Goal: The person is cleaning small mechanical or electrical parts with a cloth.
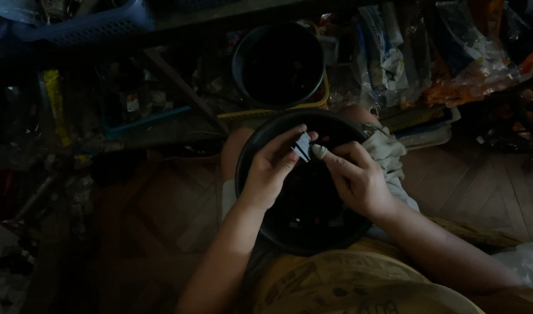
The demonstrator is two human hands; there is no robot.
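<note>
Darkness hides most of the cluttered floor; left hand (270, 172) and right hand (355, 176) both pinch a small grey clip (302, 146) over a black bowl (250, 152) on the lap. Bowl's contents are too dim to tell; a dark bucket (279, 63) sits beyond.

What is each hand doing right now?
Left hand: closed, pinching a small grey part over the black bowl.
Right hand: closed, fingertips on the same part.

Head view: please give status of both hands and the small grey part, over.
Left hand and right hand both pinching small grey part. Held above black bowl on lap. Nothing between hands and part.
</note>
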